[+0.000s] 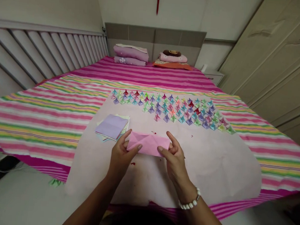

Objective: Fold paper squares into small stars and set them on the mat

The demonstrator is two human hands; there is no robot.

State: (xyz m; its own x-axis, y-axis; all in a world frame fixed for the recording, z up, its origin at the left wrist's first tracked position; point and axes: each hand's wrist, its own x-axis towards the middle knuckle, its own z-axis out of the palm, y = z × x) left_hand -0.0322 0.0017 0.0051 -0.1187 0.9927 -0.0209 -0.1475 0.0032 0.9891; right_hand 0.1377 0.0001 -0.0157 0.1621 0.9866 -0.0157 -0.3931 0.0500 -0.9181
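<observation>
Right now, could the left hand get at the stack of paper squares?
Likely yes: the stack lies beside the left hand, nothing on it, though that hand holds the pink paper.

- Wall [182,10]: whitish, plain, behind the bed.
- Headboard [179,35]: grey, panelled, against that wall.
- Bed [132,73]: magenta-striped cover.
- Rail [56,28]: pale, slatted, along left side.
- Nightstand [214,76]: white, right of headboard.
- Panelled doors [280,65]: cream, right.
- Floor [27,200]: pale.
- Lighting: subdued.

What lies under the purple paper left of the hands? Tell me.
Beneath the purple paper, a pale green paper and a light blue paper poke out, above the large pale sheet. Their middles are covered, so the number of papers cannot be told.
</observation>
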